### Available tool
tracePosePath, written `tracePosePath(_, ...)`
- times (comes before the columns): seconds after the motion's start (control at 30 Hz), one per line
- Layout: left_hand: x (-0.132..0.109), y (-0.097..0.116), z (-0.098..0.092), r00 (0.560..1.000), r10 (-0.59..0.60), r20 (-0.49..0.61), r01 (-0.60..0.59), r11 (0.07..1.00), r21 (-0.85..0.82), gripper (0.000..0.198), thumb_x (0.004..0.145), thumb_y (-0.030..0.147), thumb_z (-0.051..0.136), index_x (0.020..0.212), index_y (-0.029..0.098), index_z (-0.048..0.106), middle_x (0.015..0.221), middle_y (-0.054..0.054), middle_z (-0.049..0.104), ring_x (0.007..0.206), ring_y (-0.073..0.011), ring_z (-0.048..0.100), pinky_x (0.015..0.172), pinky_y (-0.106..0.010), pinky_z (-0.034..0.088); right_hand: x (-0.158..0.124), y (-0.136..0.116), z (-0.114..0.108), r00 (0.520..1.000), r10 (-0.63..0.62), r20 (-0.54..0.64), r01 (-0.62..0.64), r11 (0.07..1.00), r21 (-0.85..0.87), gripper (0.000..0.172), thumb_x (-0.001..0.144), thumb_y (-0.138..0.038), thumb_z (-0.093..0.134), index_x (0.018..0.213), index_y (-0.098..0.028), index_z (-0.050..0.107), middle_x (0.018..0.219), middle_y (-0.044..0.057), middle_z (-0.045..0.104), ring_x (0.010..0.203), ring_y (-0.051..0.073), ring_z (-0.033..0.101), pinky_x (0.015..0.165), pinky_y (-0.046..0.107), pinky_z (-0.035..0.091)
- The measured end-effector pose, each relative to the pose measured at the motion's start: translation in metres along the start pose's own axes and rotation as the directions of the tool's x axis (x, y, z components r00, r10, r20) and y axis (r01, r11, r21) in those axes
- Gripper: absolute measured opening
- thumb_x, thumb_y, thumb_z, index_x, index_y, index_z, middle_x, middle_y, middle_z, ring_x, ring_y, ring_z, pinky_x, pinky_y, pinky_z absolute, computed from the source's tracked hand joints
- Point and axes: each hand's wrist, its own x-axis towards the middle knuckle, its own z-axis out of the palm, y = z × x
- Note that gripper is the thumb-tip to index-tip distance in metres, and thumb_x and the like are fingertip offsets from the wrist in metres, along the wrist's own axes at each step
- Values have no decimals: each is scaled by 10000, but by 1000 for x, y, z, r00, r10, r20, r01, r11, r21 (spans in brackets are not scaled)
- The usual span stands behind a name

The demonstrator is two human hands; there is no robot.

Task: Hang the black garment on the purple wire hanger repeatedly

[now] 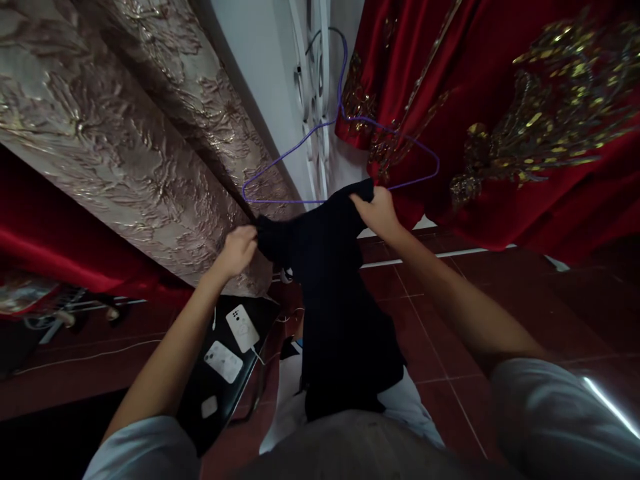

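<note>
A black short-sleeved garment (pixel 335 287) hangs spread between my two hands, in front of my body. My left hand (pixel 240 249) is closed on its left sleeve end. The other sleeve edge is pinched by my right hand (pixel 379 210), thumb toward the cloth. Just behind and above the garment, a purple wire hanger (pixel 285 155) hangs by its hook; its bottom bar passes partly behind the cloth near my right hand.
Patterned beige fabric (pixel 150 127) hangs at the left, red satin with gold sequins (pixel 470 73) at the right. White metal bars (pixel 316 87) stand between them. Two phones (pixel 243 328) (pixel 223 362) and a small white case (pixel 209 407) lie on a black surface at the lower left.
</note>
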Motion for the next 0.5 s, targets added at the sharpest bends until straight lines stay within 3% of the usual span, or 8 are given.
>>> tracePosePath(0.03, 5, 6, -14, 990, 31, -134, -28, 999, 24, 266, 955, 336, 393, 923, 176, 603, 1220, -173, 656, 1223, -329, 578, 1111, -515, 428, -1, -3, -8, 999, -26, -25, 26, 1000, 5, 193, 807, -342, 664, 710, -176, 648, 730, 63, 659, 775, 227, 656, 792, 387, 550)
tracePosePath(0.1, 18, 23, -40, 916, 98, -388, -86, 995, 48, 224, 960, 303, 400, 887, 188, 578, 1262, -151, 641, 1246, -310, 575, 1114, -498, 445, -2, -12, -22, 995, -70, -74, 72, 997, 18, 160, 800, -320, 669, 745, -170, 680, 767, 72, 678, 797, 232, 668, 805, 397, 560)
tracePosePath(0.17, 36, 44, -59, 849, 129, -513, -138, 990, 20, 206, 975, 277, 411, 860, 199, 563, 1238, -127, 649, 1221, -282, 599, 1085, -461, 483, -3, -21, -32, 990, -84, -111, 86, 996, 11, 157, 791, -308, 674, 723, -167, 679, 756, 75, 678, 807, 241, 676, 798, 400, 565)
tracePosePath(0.23, 54, 66, -69, 838, 152, -525, -196, 980, -29, 194, 988, 257, 418, 872, 208, 565, 1229, -108, 656, 1212, -258, 614, 1076, -431, 500, -5, -27, -35, 992, -59, -115, 60, 998, 10, 163, 776, -301, 679, 686, -167, 664, 719, 69, 669, 784, 239, 671, 767, 391, 565)
tracePosePath(0.37, 89, 101, -68, 890, 242, -386, -301, 948, -100, 203, 990, 195, 408, 1105, 207, 574, 1217, -102, 679, 1184, -234, 647, 1078, -422, 502, -19, -30, -28, 999, 26, -21, -24, 994, 107, 154, 773, -309, 672, 717, -166, 685, 728, 63, 687, 744, 223, 666, 718, 372, 566)
tracePosePath(0.43, 101, 110, -65, 906, 267, -328, -309, 948, -82, 297, 975, 163, 416, 1241, 196, 544, 1184, -105, 694, 1146, -234, 666, 1063, -426, 508, -27, -30, -27, 999, 29, 42, -34, 990, 135, 181, 807, -344, 659, 762, -173, 703, 761, 65, 706, 768, 227, 678, 741, 379, 578)
tracePosePath(0.5, 108, 112, -66, 910, 278, -309, -301, 953, -30, 354, 947, 130, 417, 1265, 182, 563, 1178, -108, 700, 1134, -242, 669, 1058, -427, 509, -32, -31, -36, 997, -46, 55, 39, 991, 128, 183, 834, -359, 655, 849, -187, 718, 844, 65, 730, 843, 236, 698, 823, 405, 589)
